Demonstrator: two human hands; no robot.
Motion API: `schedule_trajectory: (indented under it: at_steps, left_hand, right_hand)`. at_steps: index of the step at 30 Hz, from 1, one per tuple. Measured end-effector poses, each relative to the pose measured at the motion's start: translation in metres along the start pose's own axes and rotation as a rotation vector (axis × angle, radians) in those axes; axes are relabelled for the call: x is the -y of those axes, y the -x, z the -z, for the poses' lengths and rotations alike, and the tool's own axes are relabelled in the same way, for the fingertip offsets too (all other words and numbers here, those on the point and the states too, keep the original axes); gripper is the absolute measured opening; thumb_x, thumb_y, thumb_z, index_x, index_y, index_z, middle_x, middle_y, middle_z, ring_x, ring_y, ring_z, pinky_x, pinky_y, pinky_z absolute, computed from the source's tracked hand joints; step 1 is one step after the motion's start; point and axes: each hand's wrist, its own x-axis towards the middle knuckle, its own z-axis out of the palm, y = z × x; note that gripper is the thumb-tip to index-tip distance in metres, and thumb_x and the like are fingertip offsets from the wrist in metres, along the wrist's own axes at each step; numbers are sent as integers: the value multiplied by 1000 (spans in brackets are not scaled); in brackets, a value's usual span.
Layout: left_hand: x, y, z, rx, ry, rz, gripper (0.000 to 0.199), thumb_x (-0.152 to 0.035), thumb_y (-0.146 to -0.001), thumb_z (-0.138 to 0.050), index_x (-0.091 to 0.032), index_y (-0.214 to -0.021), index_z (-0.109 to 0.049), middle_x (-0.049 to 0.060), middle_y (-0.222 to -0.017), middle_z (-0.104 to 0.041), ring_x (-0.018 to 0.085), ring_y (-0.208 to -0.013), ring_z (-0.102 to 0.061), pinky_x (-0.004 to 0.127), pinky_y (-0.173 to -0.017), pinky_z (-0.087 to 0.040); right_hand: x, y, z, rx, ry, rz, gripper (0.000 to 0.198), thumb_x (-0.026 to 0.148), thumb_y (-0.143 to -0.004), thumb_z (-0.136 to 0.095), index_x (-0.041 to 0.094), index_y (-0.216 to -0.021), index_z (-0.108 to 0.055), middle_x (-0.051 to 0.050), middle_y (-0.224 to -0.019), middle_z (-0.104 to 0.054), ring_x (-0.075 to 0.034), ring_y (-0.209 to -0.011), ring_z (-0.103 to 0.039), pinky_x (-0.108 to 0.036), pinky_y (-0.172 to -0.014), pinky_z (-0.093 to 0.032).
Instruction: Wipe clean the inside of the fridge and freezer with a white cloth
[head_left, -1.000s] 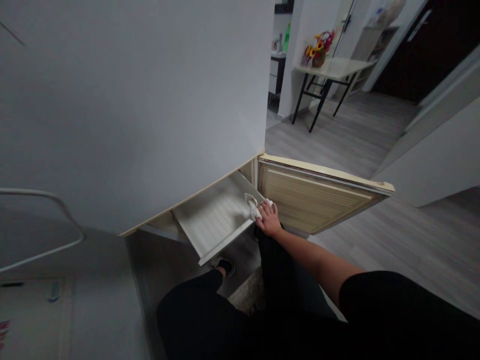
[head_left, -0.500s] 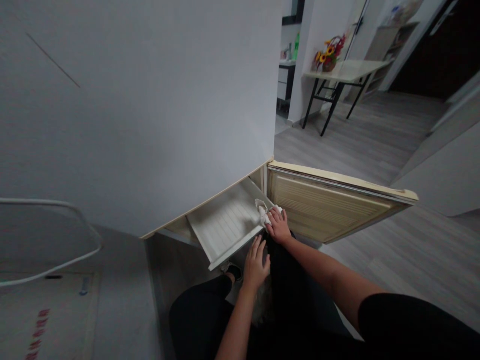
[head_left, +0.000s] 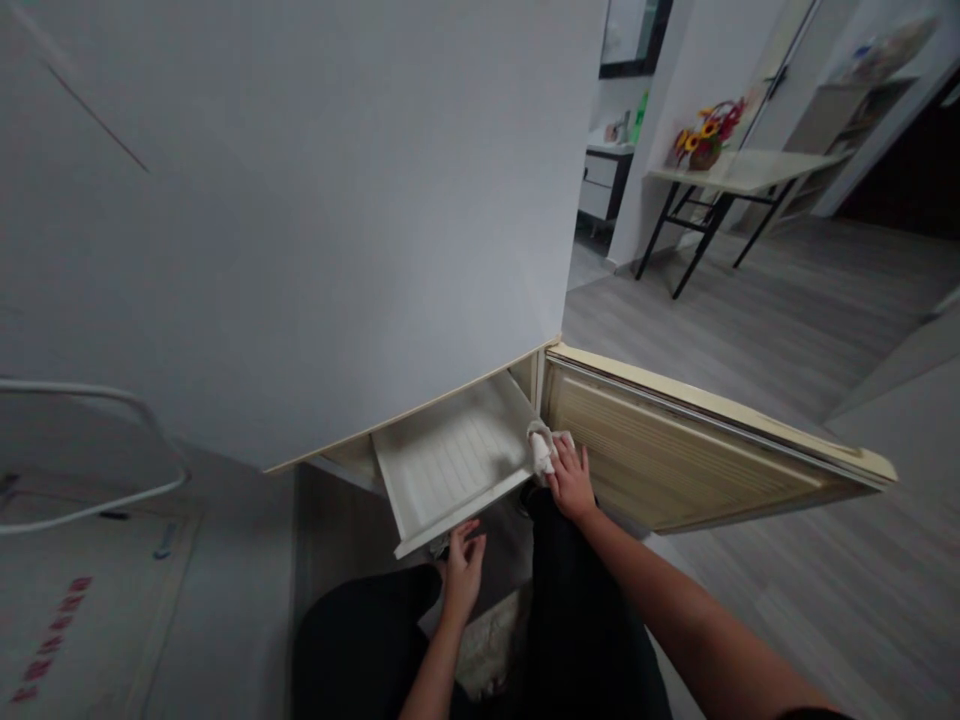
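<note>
My right hand [head_left: 570, 485] clamped on crumpled white cloth [head_left: 541, 450], three o'clock of shallow ribbed white drawer [head_left: 442, 470]; left hand [head_left: 463, 562], fingers apart, six o'clock. I'd brace drawer, press evenly.

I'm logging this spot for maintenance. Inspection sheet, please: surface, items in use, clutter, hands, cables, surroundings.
Surface: white drawer, pulled out, ribbed inside; a darker patch near its right side, stain or shadow unclear.
Items in use: crumpled white cloth at the drawer's right front corner.
Clutter: flower basket on the far table.
Left hand: by the drawer's front edge; contact unclear.
Right hand: on the cloth.
Cables: white cable or tube curving at left.
Surroundings: cream door open at right, grey floor.
</note>
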Motion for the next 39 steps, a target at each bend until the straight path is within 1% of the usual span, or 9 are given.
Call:
schedule_trajectory:
  at_steps: [5,10,14,19,23,26,29,34,39]
  left_hand:
    - [-11,3,-17,-75,130,64,68,-77,-76,-64,-21,-112,-56,19,-129,-64,27,-94,-75,37,-70,-60]
    - [-25,4,-40,-180,250,124,62,-77,-86,-52,-20,-109,-53,19,-124,-64,30,-109,-72,37,-77,-61]
    - [-40,-3,-62,-251,332,168,50,-68,-93,-52,-21,-109,-51,15,-117,-63,27,-111,-72,35,-82,-61]
    - [-68,-31,-77,-301,413,182,40,-60,-97,-51,-23,-111,-51,9,-108,-62,23,-98,-75,30,-78,-60]
    - [-92,-60,-70,-336,456,191,39,-60,-98,-47,-22,-100,-54,6,-99,-59,20,-93,-75,26,-73,-57]
    - [-108,-84,-64,-330,484,218,46,-60,-101,-40,-20,-83,-54,4,-88,-57,20,-93,-74,24,-71,-56]
    - [-119,-110,-63,-299,505,246,50,-58,-103,-35,-19,-76,-53,5,-84,-57,20,-94,-73,26,-74,-57]
    - [-130,-155,-58,-266,493,271,52,-57,-104,-31,-20,-80,-58,7,-89,-62,20,-98,-72,28,-78,-58]
    - [-138,-194,-30,-231,439,285,38,-58,-98,-49,-21,-96,-61,8,-89,-67,22,-97,-72,30,-79,-57]
  right_hand:
    - [-35,11,6,49,-43,152,46,17,-98,-43,13,-141,-60,-14,-166,-26,-27,-157,-17,-54,-126,-23]
    - [-68,26,14,150,-80,269,51,13,-97,-40,13,-145,-58,-13,-165,-28,-26,-155,-23,-43,-122,-36]
    - [-84,32,32,359,35,132,43,16,-100,-42,17,-138,-64,-12,-152,-49,-26,-145,-40,-37,-116,-43]
    - [-87,27,52,548,220,-46,32,22,-103,-43,16,-125,-65,-14,-134,-61,-26,-120,-57,-31,-94,-48]
    - [-74,10,52,538,236,-82,28,29,-105,-44,14,-116,-65,-13,-121,-65,-25,-112,-60,-29,-89,-45]
    - [-51,-10,42,533,183,-34,28,30,-106,-43,14,-114,-66,-13,-115,-67,-23,-110,-61,-27,-90,-42]
    - [-24,-29,27,529,123,-30,32,33,-107,-40,14,-114,-65,-14,-114,-68,-22,-108,-63,-26,-88,-41]
    - [20,-54,14,533,27,-48,35,38,-109,-38,15,-111,-64,-12,-111,-70,-21,-103,-66,-26,-83,-41]
    - [62,-72,1,522,-57,-47,40,41,-110,-33,16,-107,-65,-10,-108,-71,-20,-101,-67,-26,-82,-42]
